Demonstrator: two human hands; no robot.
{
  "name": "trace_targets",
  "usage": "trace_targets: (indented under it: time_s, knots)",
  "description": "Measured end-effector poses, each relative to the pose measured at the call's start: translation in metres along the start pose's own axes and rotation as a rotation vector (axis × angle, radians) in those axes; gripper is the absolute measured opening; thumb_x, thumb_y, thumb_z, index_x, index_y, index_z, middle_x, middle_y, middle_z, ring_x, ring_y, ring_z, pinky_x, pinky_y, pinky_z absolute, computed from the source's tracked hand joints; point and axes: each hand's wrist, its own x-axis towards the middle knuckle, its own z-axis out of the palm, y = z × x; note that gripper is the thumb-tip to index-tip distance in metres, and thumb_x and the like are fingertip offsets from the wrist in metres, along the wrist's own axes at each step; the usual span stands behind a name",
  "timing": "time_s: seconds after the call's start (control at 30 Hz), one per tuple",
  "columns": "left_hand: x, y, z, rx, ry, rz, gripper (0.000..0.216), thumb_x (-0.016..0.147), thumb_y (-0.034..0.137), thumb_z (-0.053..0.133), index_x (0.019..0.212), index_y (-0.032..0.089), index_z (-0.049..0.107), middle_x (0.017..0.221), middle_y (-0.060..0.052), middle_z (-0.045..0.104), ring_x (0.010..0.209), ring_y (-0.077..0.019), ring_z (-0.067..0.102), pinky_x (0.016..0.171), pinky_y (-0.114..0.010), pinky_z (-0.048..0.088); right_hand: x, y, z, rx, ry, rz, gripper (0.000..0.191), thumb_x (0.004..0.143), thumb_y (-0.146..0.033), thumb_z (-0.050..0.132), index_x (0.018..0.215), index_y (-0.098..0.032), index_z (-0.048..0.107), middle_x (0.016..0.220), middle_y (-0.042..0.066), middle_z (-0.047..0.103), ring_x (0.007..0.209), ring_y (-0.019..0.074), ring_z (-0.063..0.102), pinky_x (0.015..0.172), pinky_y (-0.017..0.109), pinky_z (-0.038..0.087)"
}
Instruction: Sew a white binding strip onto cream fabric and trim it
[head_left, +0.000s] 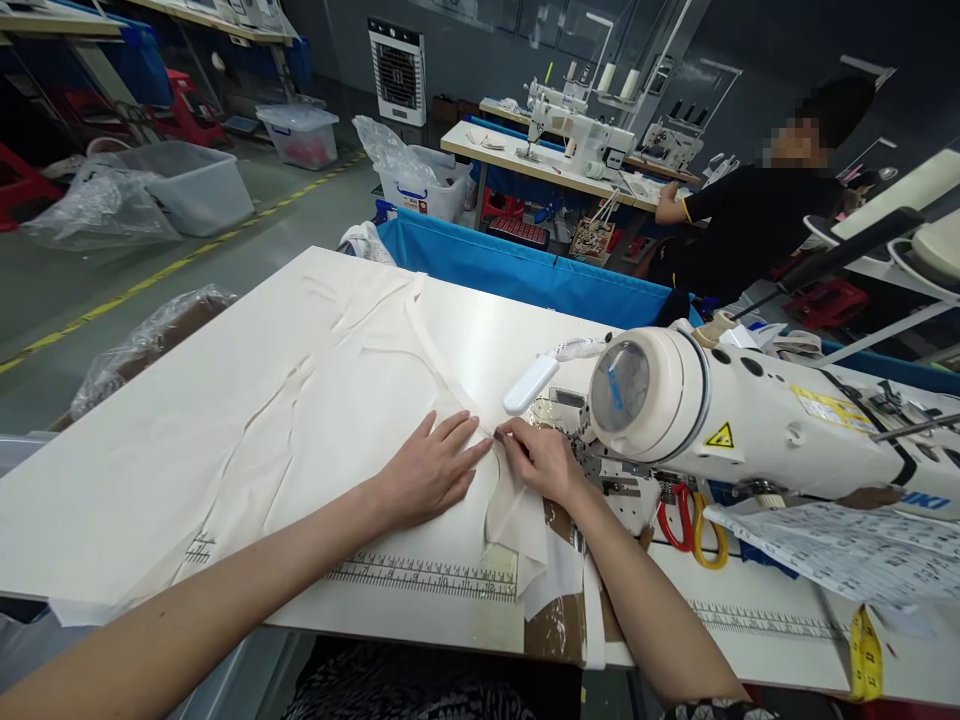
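Note:
A thin cream fabric piece (300, 430) lies spread over the white table, with a narrow folded strip along its right side. My left hand (435, 465) rests flat on this fabric, fingers stretched toward the strip. Just right of it, my right hand (541, 458) pinches the fabric edge between thumb and fingers, close to the left fingertips. From that pinch a loose flap (517, 515) of the cloth hangs toward the front edge. The white sewing machine (652, 395) stands right beside my right hand; its needle area is partly hidden.
Scissors with red and yellow handles (691, 525) lie under the machine arm. A printed paper (847, 550) and a yellow tape measure (867, 655) are at the right. Behind the table (67, 530) hangs a blue cloth trough (517, 270). A co-worker (757, 210) sits beyond it.

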Motion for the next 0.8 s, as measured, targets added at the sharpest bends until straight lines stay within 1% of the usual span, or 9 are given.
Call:
trace_targets:
  time_s: [0.17,0.27,0.37,0.5,0.63,0.8]
  knots:
    - [0.000,0.000,0.001,-0.001,0.012,0.000,0.042,0.099,0.027,0.039,0.139,0.018,0.049,0.143,-0.018,0.050,0.136,-0.0344,0.044,0.104,-0.057,0.040,0.003,-0.002,0.004,-0.045,-0.005,-0.007,0.024,0.099,-0.020,0.042,0.113,-0.019,0.061,0.090,0.006,0.078,0.080,0.0225,0.073,0.065,0.027,0.044]
    - [0.000,0.000,0.001,-0.004,0.003,-0.005,0.042,0.099,0.027,0.039,0.139,0.019,0.048,0.144,-0.017,0.050,0.136,-0.0340,0.043,0.104,-0.056,0.039,0.003,-0.002,0.003,-0.067,-0.018,-0.012,0.024,0.098,-0.020,0.043,0.112,-0.019,0.062,0.085,0.006,0.077,0.075,0.0230,0.072,0.062,0.027,0.041]
    - [0.001,0.000,-0.001,-0.009,-0.015,-0.011,0.042,0.098,0.027,0.040,0.139,0.019,0.048,0.145,-0.017,0.049,0.136,-0.0343,0.043,0.104,-0.055,0.040,-0.001,0.000,-0.003,-0.065,-0.032,-0.031,0.022,0.095,-0.019,0.044,0.105,-0.019,0.063,0.079,0.007,0.075,0.069,0.0230,0.070,0.059,0.027,0.038]
    - [0.001,0.001,-0.002,-0.017,-0.044,-0.016,0.042,0.098,0.026,0.040,0.139,0.018,0.048,0.146,-0.019,0.048,0.137,-0.0352,0.042,0.103,-0.057,0.040,-0.014,0.006,-0.014,-0.005,-0.046,-0.074,0.020,0.093,-0.015,0.044,0.096,-0.021,0.063,0.071,0.002,0.070,0.065,0.0194,0.066,0.058,0.025,0.037]
    - [0.002,0.002,0.000,-0.039,-0.035,-0.028,0.042,0.098,0.026,0.042,0.138,0.017,0.049,0.146,-0.020,0.047,0.137,-0.0371,0.041,0.104,-0.059,0.038,-0.023,0.008,-0.017,0.058,-0.014,-0.068,0.020,0.093,-0.014,0.044,0.096,-0.022,0.062,0.069,0.000,0.067,0.063,0.0180,0.063,0.057,0.024,0.038]
    - [-0.001,0.003,0.003,-0.072,0.005,-0.020,0.041,0.099,0.024,0.040,0.137,0.016,0.049,0.145,-0.019,0.048,0.138,-0.0375,0.040,0.105,-0.059,0.037,-0.026,0.007,-0.011,0.130,0.062,-0.016,0.021,0.097,-0.018,0.040,0.104,-0.019,0.060,0.073,0.002,0.069,0.064,0.0178,0.065,0.059,0.025,0.042]
